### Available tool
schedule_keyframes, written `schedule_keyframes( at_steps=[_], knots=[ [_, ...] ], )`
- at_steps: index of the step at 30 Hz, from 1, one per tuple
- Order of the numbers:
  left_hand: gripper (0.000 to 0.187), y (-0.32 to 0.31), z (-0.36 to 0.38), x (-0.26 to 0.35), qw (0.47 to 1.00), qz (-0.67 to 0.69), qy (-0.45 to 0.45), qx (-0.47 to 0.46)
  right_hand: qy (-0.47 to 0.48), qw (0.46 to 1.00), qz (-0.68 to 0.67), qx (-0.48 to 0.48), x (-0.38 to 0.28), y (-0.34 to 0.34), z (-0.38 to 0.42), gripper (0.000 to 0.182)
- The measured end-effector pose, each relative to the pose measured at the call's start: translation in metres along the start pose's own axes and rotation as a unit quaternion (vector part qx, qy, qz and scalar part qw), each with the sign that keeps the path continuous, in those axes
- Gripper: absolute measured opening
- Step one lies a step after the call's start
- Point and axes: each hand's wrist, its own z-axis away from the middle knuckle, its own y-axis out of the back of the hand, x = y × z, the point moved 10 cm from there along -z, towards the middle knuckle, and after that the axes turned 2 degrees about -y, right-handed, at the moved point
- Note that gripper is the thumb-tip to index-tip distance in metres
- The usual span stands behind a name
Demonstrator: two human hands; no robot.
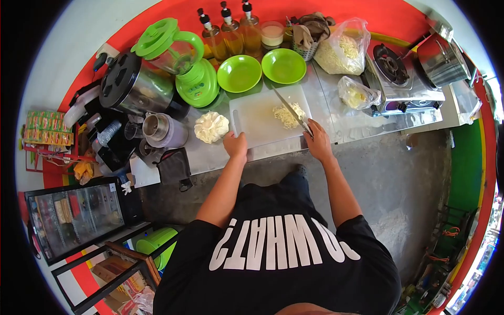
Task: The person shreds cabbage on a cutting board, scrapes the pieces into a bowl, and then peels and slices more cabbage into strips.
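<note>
My right hand (318,140) is closed around the handle of a kitchen knife (286,104). Its long blade slants up and left over a small heap of pale shredded vegetable (289,115), which looks like cabbage. The heap lies on the right part of a white cutting board (254,118). At the board's near left corner, my left hand (235,145) grips the edge, thumb on top. Just left of that hand sits a pale, layered chunk of vegetable (211,127), likely cabbage, on the metal counter.
Two green bowls (239,74) stand behind the board. A green blender (197,84) and a purple-grey container (167,131) are to the left. Bags of shredded vegetable (344,55) and a gas stove (404,86) are to the right. Oil bottles (231,34) line the back wall.
</note>
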Motion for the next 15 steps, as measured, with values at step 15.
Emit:
schedule_keyframes(
  at_steps=[15],
  knots=[
    [0.031, -0.005, 0.010, -0.010, 0.967, 0.145, 0.207, -0.008, 0.134, 0.967, -0.028, -0.217, 0.045, 0.019, -0.024, 0.054]
  ],
)
